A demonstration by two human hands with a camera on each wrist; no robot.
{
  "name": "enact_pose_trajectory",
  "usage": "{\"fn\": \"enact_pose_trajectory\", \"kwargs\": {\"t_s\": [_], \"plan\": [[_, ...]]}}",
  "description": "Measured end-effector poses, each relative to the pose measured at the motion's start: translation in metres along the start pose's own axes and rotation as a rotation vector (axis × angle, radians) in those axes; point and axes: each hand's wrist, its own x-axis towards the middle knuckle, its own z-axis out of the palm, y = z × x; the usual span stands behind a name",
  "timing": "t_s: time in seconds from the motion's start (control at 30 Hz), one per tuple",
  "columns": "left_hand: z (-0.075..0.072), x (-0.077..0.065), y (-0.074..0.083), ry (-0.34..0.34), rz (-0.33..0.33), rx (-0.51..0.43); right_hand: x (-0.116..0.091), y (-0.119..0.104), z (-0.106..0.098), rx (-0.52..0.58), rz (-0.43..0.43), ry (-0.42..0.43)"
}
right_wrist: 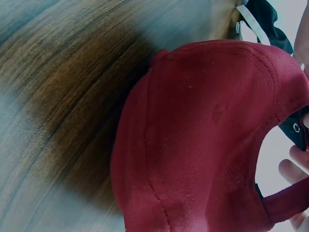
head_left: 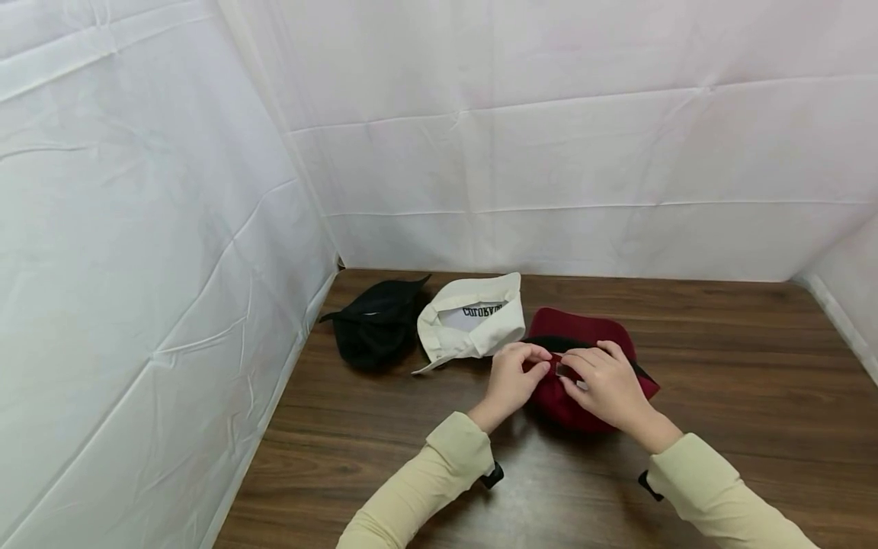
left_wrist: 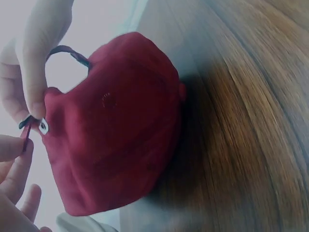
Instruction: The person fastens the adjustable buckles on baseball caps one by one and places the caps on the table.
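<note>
A maroon cap lies crown toward me on the wooden table, its back opening facing up. My left hand pinches the end of the cap's back strap between thumb and finger. Close beside it, my right hand grips the strap near a small metal buckle. The left wrist view shows a metal eyelet on the cloth by the fingertips. In the right wrist view the maroon crown fills the middle, and the fingers are mostly cut off at the edge.
A white cap with dark lettering inside lies just left of the maroon one. Further left is a black cap. White sheeting walls the brown table at the back and sides.
</note>
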Motion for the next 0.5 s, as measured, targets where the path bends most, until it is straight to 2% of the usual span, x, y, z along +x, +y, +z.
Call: {"fn": "enact_pose_trajectory", "kwargs": {"t_s": [0.1, 0.37, 0.5], "plan": [[-0.001, 0.000, -0.002, 0.007, -0.030, 0.016, -0.002, 0.000, -0.001, 0.007, 0.021, -0.007], [-0.007, 0.003, -0.009, 0.059, -0.109, -0.033, -0.008, 0.002, -0.003, 0.011, 0.061, 0.007], [-0.010, 0.003, -0.013, 0.062, -0.155, -0.069, -0.011, 0.005, -0.003, 0.028, 0.090, 0.001]]}}
